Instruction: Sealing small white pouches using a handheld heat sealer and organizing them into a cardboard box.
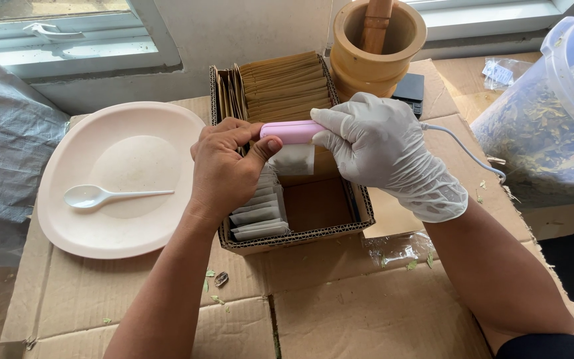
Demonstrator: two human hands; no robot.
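A plate (111, 179) with a white spoon (101, 195) lay at the left on the cardboard-covered table (340, 312). The bare left hand (224, 169) pinched a white sachet (293, 159) under the pink sealer (292, 131). The sealer lay level above the box (327, 206), long axis left-right, cord end rightward. The gloved right hand (383, 149) gripped its right end. A mortar (373, 50) stood behind; a tub (553, 113) of dried leaves stood at far right.

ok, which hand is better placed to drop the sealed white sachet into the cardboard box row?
Left, probably. The bare left hand already pinches the small white sachet directly above the cardboard box; the gloved right hand is occupied gripping the pink corded sealer.
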